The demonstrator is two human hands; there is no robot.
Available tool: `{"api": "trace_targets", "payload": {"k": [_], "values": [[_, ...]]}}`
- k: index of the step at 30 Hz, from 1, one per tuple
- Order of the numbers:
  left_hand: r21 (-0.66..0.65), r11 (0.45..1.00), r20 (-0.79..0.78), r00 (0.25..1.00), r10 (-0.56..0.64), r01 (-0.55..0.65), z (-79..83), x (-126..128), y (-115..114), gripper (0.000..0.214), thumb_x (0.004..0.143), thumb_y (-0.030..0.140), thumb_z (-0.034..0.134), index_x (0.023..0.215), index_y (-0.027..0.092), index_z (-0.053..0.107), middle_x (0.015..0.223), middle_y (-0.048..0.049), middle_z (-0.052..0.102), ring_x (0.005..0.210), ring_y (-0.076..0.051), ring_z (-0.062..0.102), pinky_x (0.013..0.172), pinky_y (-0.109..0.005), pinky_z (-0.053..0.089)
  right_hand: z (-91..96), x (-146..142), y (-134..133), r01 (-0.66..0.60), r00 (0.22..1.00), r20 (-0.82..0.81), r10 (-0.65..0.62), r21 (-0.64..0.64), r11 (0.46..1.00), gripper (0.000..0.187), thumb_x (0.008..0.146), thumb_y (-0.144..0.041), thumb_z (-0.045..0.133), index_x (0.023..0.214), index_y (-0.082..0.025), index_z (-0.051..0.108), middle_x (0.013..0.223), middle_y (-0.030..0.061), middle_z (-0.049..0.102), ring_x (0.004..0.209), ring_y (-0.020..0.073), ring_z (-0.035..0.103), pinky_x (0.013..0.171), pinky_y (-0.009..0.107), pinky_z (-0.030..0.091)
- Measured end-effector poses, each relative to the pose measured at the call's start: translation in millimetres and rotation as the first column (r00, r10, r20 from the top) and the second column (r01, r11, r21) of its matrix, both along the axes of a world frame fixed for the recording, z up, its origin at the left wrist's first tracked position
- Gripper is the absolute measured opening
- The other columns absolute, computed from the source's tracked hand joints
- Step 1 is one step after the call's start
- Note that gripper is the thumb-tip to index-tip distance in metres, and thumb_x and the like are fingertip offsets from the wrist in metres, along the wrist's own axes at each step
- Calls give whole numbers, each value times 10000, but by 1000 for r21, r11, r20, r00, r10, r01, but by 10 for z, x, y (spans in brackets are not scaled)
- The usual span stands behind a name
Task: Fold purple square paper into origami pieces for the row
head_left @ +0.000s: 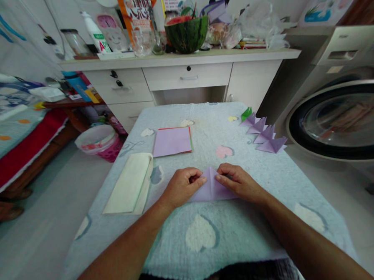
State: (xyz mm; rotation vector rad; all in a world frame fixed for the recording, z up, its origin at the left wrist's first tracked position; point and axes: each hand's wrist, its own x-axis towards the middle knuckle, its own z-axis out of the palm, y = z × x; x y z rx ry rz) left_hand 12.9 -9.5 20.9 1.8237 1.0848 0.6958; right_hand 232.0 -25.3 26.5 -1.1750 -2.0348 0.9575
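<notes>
A purple origami paper (212, 189), folded into a triangle with a crease down its middle, lies near the front of the cloth-covered table (239, 237). My left hand (185, 186) pinches its left slope near the peak. On the right slope, my right hand (239, 181) grips it between thumb and fingers. Beyond my left hand lies a stack of square papers (172, 141), purple on top with red and green edges showing. A pale folded sheet (129, 184) rests to the left. Several folded purple paper pieces (263, 132) stand in a row at the right, with a green piece (246, 113) at the far end.
A white cabinet (188, 75) stands behind the table, bearing a cut watermelon (187, 35), jars and bags. To the right is a washing machine (336, 65). A pink bin (101, 142) and a bed (20, 136) are on the left.
</notes>
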Motion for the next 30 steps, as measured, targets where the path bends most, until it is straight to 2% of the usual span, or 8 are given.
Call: {"api": "trace_targets", "payload": {"k": [17, 30], "values": [[-48, 998, 48, 998, 38, -36, 4, 36, -13, 229, 825, 360, 594, 717, 158, 580, 610, 51, 476, 556, -85, 417, 519, -201, 314, -33, -21, 28, 41, 998, 56, -42, 19, 999, 271, 919, -361, 490, 717, -187, 538, 682, -7, 525, 660, 132, 490, 659, 269, 364], [-36, 998, 27, 998, 56, -55, -37, 10, 14, 223, 826, 356, 600, 721, 161, 580, 613, 51, 488, 562, -88, 428, 533, -207, 326, -38, -6, 44, 86, 996, 26, -85, -45, 995, 243, 885, -364, 524, 755, -175, 600, 699, 8, 572, 680, 145, 525, 647, 270, 381]]}}
